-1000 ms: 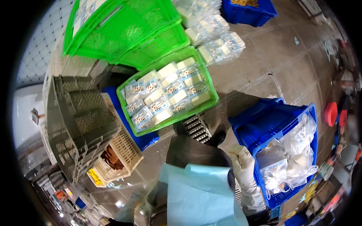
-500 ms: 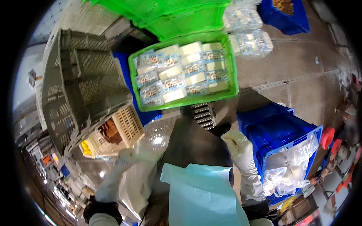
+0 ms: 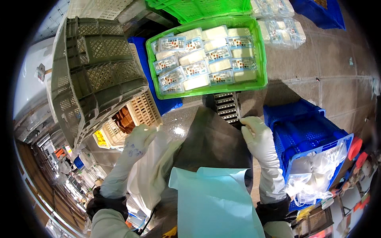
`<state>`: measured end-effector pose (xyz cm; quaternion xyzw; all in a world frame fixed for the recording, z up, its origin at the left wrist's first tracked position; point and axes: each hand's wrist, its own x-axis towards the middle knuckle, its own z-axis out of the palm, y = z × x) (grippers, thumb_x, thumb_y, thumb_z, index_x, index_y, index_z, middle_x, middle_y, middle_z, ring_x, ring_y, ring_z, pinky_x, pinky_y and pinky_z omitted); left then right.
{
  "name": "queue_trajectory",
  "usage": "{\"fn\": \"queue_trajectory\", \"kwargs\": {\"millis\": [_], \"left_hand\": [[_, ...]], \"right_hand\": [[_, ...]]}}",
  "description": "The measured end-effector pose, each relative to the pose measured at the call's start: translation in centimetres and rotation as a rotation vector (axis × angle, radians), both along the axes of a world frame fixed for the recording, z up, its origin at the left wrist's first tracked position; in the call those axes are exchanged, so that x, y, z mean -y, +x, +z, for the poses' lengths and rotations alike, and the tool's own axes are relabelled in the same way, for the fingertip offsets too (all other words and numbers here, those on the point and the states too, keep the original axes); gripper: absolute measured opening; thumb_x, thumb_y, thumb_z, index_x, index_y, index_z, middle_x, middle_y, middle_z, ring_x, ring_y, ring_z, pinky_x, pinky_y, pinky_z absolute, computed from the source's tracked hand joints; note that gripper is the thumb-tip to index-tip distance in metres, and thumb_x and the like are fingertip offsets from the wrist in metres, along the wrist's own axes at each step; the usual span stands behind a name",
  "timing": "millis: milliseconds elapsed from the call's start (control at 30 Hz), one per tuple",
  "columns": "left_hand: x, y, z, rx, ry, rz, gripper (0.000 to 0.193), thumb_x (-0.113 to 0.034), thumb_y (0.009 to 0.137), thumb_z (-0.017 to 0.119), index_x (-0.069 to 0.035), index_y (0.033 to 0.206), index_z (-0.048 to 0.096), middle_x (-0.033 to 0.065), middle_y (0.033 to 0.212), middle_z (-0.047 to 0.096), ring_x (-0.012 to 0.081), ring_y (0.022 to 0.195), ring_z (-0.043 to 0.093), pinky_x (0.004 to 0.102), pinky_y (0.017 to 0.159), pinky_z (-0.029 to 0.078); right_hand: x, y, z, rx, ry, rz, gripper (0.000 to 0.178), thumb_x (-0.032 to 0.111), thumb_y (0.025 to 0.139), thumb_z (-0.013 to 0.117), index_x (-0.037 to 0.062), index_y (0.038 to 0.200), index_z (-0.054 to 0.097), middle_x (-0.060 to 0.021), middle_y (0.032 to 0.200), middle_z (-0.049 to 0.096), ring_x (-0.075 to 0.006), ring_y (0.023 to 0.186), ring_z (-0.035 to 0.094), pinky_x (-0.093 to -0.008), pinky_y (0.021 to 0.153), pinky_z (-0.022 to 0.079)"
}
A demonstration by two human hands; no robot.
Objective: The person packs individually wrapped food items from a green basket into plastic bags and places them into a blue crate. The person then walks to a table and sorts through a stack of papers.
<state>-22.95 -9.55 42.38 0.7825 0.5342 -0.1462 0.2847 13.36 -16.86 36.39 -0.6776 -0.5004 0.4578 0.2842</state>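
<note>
My left hand [image 3: 139, 138], in a white glove with blue marks on its back, is raised at left of centre, its fingers curled closed. A white plastic sheet [image 3: 147, 170] hangs right beside and below its fingertips; whether the fingers grip it is hidden. My right hand [image 3: 257, 133], also white-gloved, hovers left of the blue crates, with a gap between bent fingers and thumb and nothing visible in it. Ahead of both hands stands a green crate [image 3: 174, 96] holding several rows of white, block-like packs with printed clear film. Light-blue sheeting [image 3: 214, 198] and a dark apron [image 3: 214, 146] cover my front.
Grey crates [image 3: 101, 75] stand at the left, above a cream basket [image 3: 145, 109] with brown packs. Blue crates [image 3: 309, 139], one holding clear bags, are at the right. A metal floor grate [image 3: 227, 107] lies in front. Wrapped packs [image 3: 281, 31] sit at the far right.
The view has shifted, so the green crate appears higher and farther right. Both hands have risen in view. My right fingers have spread from a tighter curl; the left hand was blurred before.
</note>
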Motion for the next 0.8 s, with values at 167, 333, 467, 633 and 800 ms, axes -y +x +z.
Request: {"fn": "queue_trajectory", "kwargs": {"millis": [167,333,467,633,800], "left_hand": [[-0.6,0.4,-0.3,0.055,-0.026,0.071,0.019,-0.023,0.086,0.058,-0.009,0.097,0.065,0.0098,0.082,0.061,0.0268,0.076,0.06,0.0363,0.07,0.048],[-2.0,1.2,0.3,0.072,-0.055,0.222,0.018,-0.021,0.086,0.058,-0.006,0.091,0.065,0.0125,0.072,0.062,0.0272,0.065,0.062,0.0335,0.061,0.048],[-2.0,2.2,0.6,-0.018,-0.053,0.205,0.017,-0.021,0.086,0.06,-0.004,0.087,0.063,0.0153,0.07,0.061,0.0276,0.063,0.062,0.0333,0.059,0.048],[-1.8,3.1,0.4,0.179,0.012,0.21,0.017,-0.019,0.083,0.064,-0.003,0.081,0.061,0.0104,0.063,0.057,0.0173,0.055,0.056,0.0295,0.052,0.043],[-2.8,3.0,1.9,0.083,-0.11,0.315,0.02,-0.02,0.083,0.066,-0.001,0.081,0.061,0.0012,0.061,0.052,0.0054,0.057,0.045,0.0235,0.051,0.038]], "right_hand": [[-1.5,-1.9,0.3,-0.063,0.104,0.059,0.022,0.001,0.077,0.059,0.001,0.099,0.061,-0.0162,0.093,0.062,-0.0313,0.085,0.061,-0.0348,0.075,0.048],[-0.9,-1.7,-0.4,-0.084,0.056,0.027,0.019,0.005,0.078,0.06,0.0017,0.097,0.061,-0.017,0.091,0.061,-0.0339,0.084,0.06,-0.0375,0.075,0.049],[-0.6,-2.0,-1.0,-0.059,0.078,0.022,0.019,0.009,0.078,0.063,0.0013,0.096,0.061,-0.0167,0.09,0.062,-0.035,0.083,0.06,-0.0386,0.075,0.049],[-1.3,-11.5,-1.7,-0.234,0.142,0.28,0.038,0.028,0.083,0.061,0.0031,0.111,0.056,-0.0193,0.106,0.058,-0.033,0.102,0.055,-0.0399,0.087,0.046],[-1.3,-18.4,0.5,-0.515,0.014,0.334,0.028,0.033,0.078,0.063,0.0053,0.079,0.062,-0.0123,0.083,0.063,-0.0306,0.084,0.059,-0.0398,0.076,0.045]]}}
